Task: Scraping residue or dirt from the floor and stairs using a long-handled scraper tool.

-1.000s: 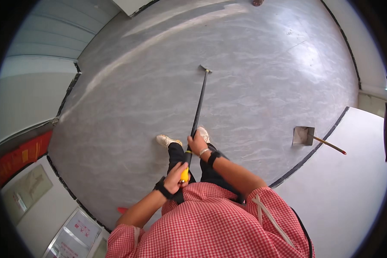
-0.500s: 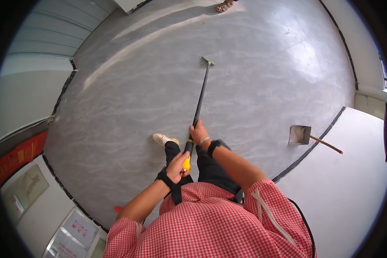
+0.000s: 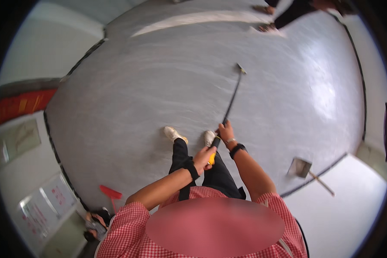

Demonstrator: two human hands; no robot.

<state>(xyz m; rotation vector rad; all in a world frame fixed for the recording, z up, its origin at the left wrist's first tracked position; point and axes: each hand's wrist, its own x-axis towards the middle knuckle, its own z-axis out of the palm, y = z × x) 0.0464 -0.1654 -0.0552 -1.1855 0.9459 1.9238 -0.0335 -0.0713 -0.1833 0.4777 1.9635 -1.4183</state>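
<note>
A long black pole [image 3: 232, 103] slants away from me across the grey floor, with a short crosswise head [image 3: 241, 69] at its far end. The head's exact kind is too small to tell. My left hand [image 3: 203, 159] is closed around the near end, by the yellow grip [image 3: 212, 158]. Farther up the pole, my right hand [image 3: 226, 132] is also closed around it. Both of my pale shoes, the left shoe [image 3: 175, 134] and the right shoe [image 3: 210, 137], stand on the floor to the left of the pole.
A metal dustpan [image 3: 299, 167] with a stick handle lies at the right, by the pale raised surface [image 3: 331, 206]. A red broom [image 3: 111, 191] is at lower left, near another person [image 3: 96, 224]. Someone else's feet [image 3: 267, 27] are at the far right. Walls bound both sides.
The pole and its head have shifted right in view, and both hands with them, still gripping. My right shoe now shows. Another person's legs and the lower-left person have come into view.
</note>
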